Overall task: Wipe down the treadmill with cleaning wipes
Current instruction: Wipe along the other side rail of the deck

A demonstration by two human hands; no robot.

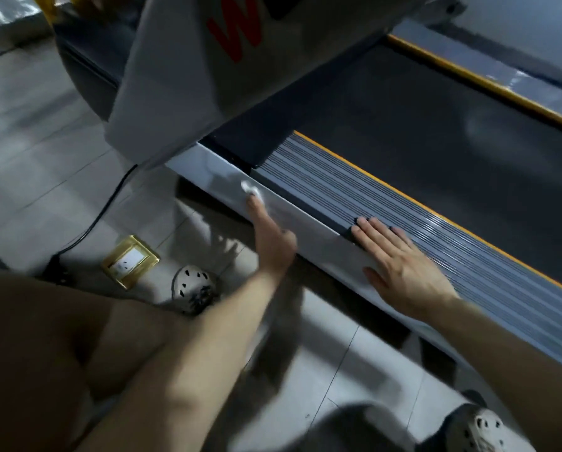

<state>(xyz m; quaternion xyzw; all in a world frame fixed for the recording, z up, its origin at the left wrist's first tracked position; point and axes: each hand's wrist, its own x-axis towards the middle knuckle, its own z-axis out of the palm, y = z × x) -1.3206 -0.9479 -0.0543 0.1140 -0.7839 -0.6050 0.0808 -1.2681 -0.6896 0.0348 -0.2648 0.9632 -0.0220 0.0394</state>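
The treadmill fills the upper right: a dark belt (419, 125), a ribbed grey side rail (387, 210) with a yellow stripe, and a pale grey side frame (305, 223) below it. A small crumpled white wipe (252, 192) lies against that side frame, and my left hand (269, 236) holds it there with its fingertips. My right hand (400, 265) rests flat on the rail and frame edge, fingers straight and spread. A grey upright post (181, 76) with red lettering rises above the wipe.
Tiled floor (44, 151) lies left of the treadmill. A black cable (110, 203) runs to a brass floor socket (130, 261). My pale perforated shoes (193, 288) (488, 429) stand near the frame, and my bent knee fills the lower left.
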